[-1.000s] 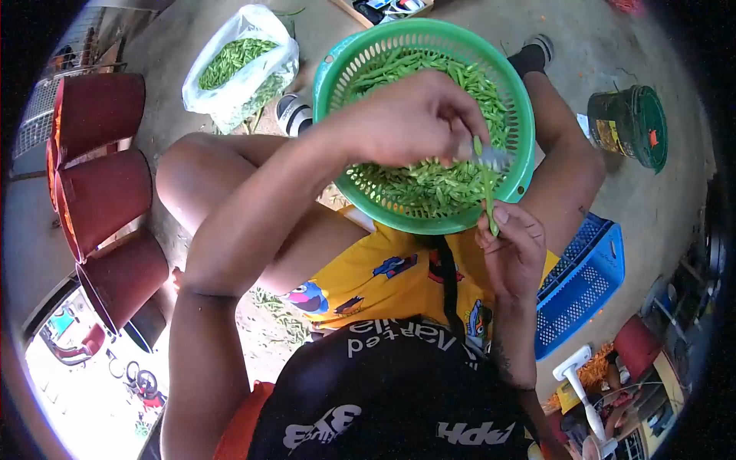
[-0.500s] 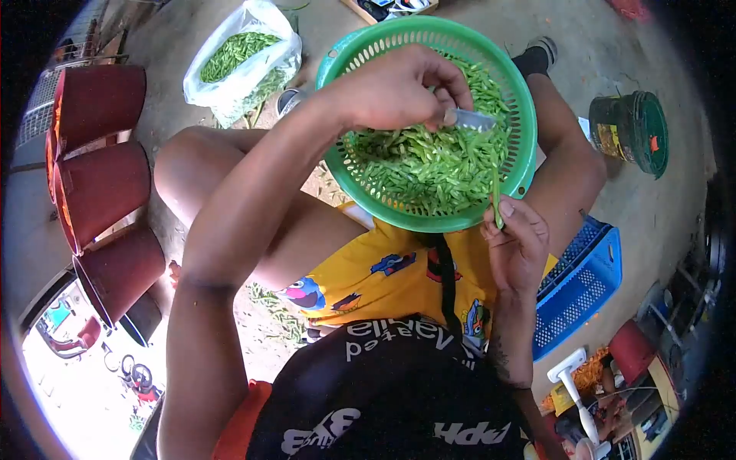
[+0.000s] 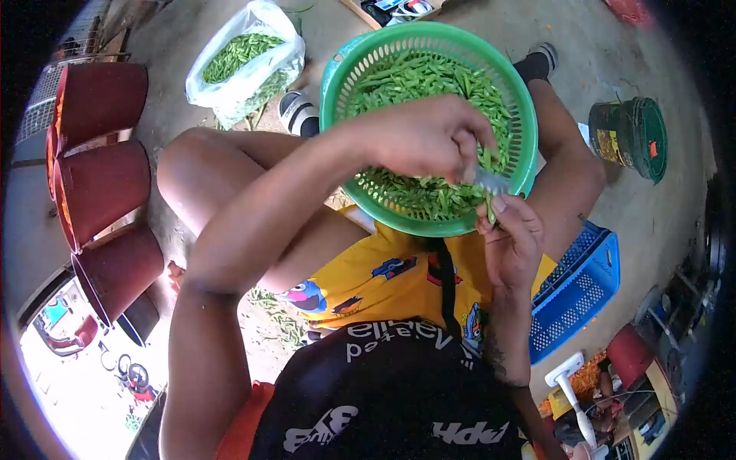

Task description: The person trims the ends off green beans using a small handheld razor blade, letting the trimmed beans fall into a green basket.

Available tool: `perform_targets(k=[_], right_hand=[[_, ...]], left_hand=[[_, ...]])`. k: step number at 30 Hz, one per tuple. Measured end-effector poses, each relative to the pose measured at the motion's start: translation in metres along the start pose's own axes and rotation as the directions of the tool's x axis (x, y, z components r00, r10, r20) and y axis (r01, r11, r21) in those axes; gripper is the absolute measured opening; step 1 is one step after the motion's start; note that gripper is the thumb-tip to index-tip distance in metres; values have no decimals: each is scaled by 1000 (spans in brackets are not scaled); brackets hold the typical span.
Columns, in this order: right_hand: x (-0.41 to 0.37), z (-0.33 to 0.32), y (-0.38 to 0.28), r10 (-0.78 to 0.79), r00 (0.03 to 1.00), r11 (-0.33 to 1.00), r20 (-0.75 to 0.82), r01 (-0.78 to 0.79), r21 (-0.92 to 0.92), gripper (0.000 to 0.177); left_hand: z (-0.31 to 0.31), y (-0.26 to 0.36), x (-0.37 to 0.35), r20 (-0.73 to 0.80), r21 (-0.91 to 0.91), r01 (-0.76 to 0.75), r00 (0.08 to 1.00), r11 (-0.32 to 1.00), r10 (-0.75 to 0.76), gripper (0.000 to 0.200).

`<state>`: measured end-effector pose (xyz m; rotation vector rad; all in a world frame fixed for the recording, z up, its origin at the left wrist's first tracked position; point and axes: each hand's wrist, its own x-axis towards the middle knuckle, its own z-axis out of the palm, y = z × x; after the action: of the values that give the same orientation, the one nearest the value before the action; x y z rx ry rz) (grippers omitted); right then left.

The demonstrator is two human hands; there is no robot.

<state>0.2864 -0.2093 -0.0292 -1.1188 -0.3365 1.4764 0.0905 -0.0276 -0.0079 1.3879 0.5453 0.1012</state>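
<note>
My left hand (image 3: 437, 138) is closed on a small knife (image 3: 491, 182), held over the near right part of a green colander (image 3: 524, 115). The blade, slightly blurred, meets a thin green pod (image 3: 490, 207) at the colander's rim. My right hand (image 3: 515, 230) pinches that pod between thumb and fingers, just outside the rim. Many short cut green pieces (image 3: 429, 77) fill much of the colander, which rests between my legs.
A white plastic bag (image 3: 287, 61) of green pieces lies at upper left. Dark red tubs (image 3: 103, 180) line the left side. On the right are a dark green bucket (image 3: 617, 134) and a blue crate (image 3: 579, 307). A box (image 3: 360, 14) stands at the top.
My left hand has moved right and nearer to me, bringing the knife from over the pieces to the pod. My right hand has shifted slightly left, and less of the pod shows.
</note>
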Motion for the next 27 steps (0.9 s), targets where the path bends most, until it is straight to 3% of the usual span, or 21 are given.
perform_targets(k=[3,7,11,14,16,23,25,27], right_hand=[[1,7,-4,-13,1000,1000,10,13,0,22],[0,9,-5,-20,1000,1000,-4,20,-1,19],[3,10,-2,-15,1000,999,6,15,-29,18],[-2,15,-7,74,996,996,-40,-75,-45,22],[-3,12,-8,149,988,989,31,-149,-3,20],[-1,17,-7,78,997,996,24,-77,-41,20],[-3,16,-10,53,998,996,23,-52,-69,20],[-4,14,-11,49,998,996,26,-47,-75,20]], left_hand=[[-1,-5,4,20,-2,-33,999,999,33,32],[-15,2,-2,-94,-34,29,995,999,-32,29],[3,-5,4,15,-61,-21,1000,998,22,26],[-4,-3,2,-15,-32,0,1000,999,0,23],[-7,-3,2,-18,-20,-15,1000,1000,14,23],[-3,-4,2,45,77,-21,999,997,17,27],[-12,1,-3,-98,20,-1,995,1000,3,28],[-19,1,-5,-139,-1,-9,990,1000,9,25]])
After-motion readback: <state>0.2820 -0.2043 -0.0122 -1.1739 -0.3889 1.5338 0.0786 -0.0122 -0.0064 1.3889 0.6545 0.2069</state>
